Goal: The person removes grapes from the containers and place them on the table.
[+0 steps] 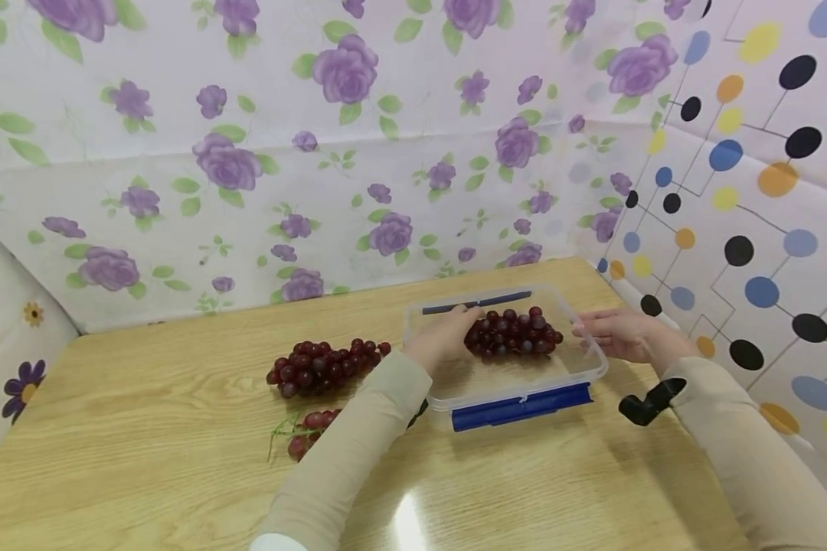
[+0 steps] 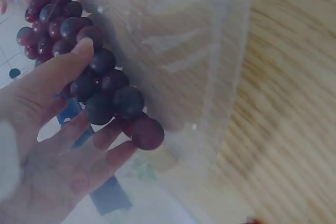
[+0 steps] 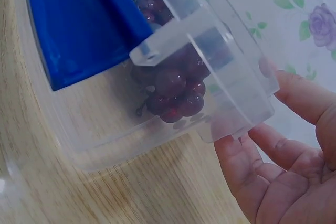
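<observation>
A bunch of dark red grapes (image 1: 515,334) is inside a clear plastic container (image 1: 598,366) with blue latches. My left hand (image 1: 443,337) reaches over the left rim and holds the bunch's left end. In the left wrist view, the thumb lies on top of the grapes (image 2: 113,80) and the fingers curve beneath them. At the container's right side, my right hand (image 1: 623,334) pinches the rim. The right wrist view shows its thumb over the rim and the other fingers (image 3: 239,163) under it.
Left of the container, another dark grape bunch (image 1: 324,367) lies on the wooden table (image 1: 145,428). Nearer, a redder bunch with green stems (image 1: 306,436) is partly hidden by the left sleeve. Flowered sheeting (image 1: 248,214) stands behind, dotted sheeting (image 1: 744,252) at right.
</observation>
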### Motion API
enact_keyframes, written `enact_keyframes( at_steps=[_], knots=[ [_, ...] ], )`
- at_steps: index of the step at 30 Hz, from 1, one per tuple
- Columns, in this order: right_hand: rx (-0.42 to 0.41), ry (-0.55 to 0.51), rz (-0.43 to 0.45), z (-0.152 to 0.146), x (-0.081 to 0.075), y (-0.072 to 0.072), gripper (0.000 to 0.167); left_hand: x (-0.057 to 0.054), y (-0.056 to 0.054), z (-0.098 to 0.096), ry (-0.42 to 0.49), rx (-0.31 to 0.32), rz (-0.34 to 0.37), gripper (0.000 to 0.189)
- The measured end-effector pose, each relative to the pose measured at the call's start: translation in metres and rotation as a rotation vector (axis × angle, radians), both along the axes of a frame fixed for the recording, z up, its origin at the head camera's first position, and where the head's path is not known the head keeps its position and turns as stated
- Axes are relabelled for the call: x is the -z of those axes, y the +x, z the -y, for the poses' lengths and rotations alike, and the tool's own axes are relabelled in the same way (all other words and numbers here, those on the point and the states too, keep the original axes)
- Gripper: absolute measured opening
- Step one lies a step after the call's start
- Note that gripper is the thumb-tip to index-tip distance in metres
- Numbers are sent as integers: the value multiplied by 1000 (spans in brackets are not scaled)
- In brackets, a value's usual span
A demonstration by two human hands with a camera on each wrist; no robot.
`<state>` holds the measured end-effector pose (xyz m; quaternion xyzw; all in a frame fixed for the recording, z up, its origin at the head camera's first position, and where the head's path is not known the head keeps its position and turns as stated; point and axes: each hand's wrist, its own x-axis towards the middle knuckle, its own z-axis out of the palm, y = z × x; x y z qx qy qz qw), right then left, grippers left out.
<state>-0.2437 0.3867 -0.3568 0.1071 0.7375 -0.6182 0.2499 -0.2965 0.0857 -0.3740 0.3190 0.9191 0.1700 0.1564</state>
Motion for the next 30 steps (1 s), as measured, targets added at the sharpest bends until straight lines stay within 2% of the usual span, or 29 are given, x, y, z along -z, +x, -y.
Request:
enact_keyframes(
  at_steps=[6, 11, 17, 19, 26, 30],
  knots=[
    [-1, -24, 0, -4, 4, 1, 75, -2, 4, 0, -40, 5, -42, 73],
    [-10, -36, -3, -6, 7, 2, 76, 3, 2, -1, -75, 11, -103, 61],
    [-16, -53, -8, -7, 7, 1, 75, 6, -2, -2, -106, 7, -100, 63],
    [-3, -71, -6, -7, 7, 1, 71, 7, -3, -2, -106, 2, -90, 66],
    [31, -112, 3, -4, 8, 1, 36, 9, -3, 0, -73, -2, -49, 67],
    [29, -121, -2, -5, 9, 0, 28, 9, -2, 0, -58, -5, -59, 62]
  ],
)
